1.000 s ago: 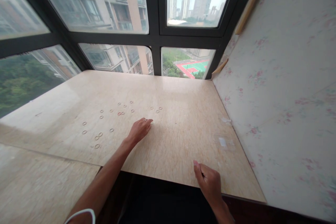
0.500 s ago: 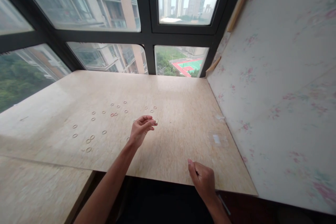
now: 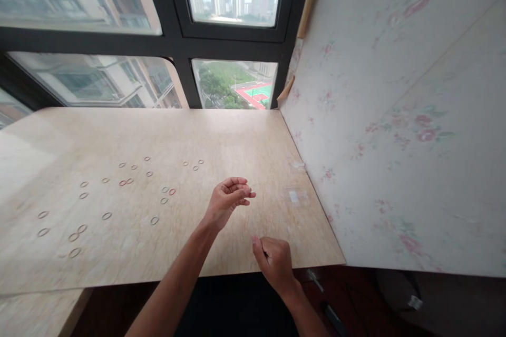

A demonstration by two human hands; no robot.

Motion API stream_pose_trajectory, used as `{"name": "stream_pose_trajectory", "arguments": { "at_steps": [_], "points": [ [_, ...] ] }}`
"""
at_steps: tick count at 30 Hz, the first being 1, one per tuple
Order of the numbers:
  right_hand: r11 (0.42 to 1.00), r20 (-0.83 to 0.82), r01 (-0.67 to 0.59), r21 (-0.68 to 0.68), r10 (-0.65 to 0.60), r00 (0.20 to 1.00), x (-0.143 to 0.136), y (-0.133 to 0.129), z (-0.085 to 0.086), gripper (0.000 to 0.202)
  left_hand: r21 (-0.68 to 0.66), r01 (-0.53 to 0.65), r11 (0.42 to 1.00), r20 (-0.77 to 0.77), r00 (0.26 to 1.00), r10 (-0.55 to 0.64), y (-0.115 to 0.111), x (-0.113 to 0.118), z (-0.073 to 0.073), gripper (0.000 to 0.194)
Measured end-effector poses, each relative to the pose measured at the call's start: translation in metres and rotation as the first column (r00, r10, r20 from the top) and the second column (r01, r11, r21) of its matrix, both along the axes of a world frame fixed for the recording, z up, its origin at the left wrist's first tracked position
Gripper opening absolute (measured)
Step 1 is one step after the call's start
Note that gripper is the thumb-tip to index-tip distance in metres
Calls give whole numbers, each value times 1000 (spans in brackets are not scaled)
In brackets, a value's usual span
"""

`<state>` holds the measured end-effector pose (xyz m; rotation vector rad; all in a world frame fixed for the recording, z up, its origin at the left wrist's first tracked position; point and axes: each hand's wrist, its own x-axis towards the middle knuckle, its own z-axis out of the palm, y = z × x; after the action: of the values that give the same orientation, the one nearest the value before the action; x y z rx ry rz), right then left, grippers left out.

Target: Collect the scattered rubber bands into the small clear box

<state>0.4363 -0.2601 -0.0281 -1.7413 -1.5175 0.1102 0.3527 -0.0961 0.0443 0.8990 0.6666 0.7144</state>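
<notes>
the tabletop [image 3: 241,142] is smooth, faintly glossy — the wallpaper [image 3: 371,184] matt.

So the left hand [image 3: 232,199] has come up off the table [image 3: 245,137] and swung right, out of the rings. A second ago it was down among them, hiding a little cluster; now those four thin rings [image 3: 164,200] are in plain sight, a reddish one included. It's also way closer to the right hand [image 3: 274,259] now. There was a ring at its fingertips half a second back, can't tell now. View's turned right too: more floral wallpaper [image 3: 395,116], the greenery window on the left's gone, more floor clutter [image 3: 333,319] bottom right.
</notes>
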Motion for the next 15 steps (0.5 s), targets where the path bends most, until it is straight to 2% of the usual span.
{"name": "stream_pose_trajectory", "arguments": {
  "at_steps": [3, 7, 11, 15],
  "points": [
    [1000, -24, -9, -10, 9, 1000, 1, 0, 2, 45, 123, 99, 987, -84, 992, -89, -12, 32, -2, 31],
    [999, -53, -31, -10, 30, 998, 2, -1, 4, 46, 304, 162, 939, -262, 962, -82, -19, 72, -10, 21],
    [999, -54, -39, -2, 39, 998, 4, -1, 4, 46, 480, 224, 849, -385, 923, -25, -18, 97, -24, 14],
    [999, -55, -48, 6, 48, 997, 4, -2, 3, 45, 601, 290, 745, -467, 884, 32, -15, 107, -35, 12]
  ]
}}
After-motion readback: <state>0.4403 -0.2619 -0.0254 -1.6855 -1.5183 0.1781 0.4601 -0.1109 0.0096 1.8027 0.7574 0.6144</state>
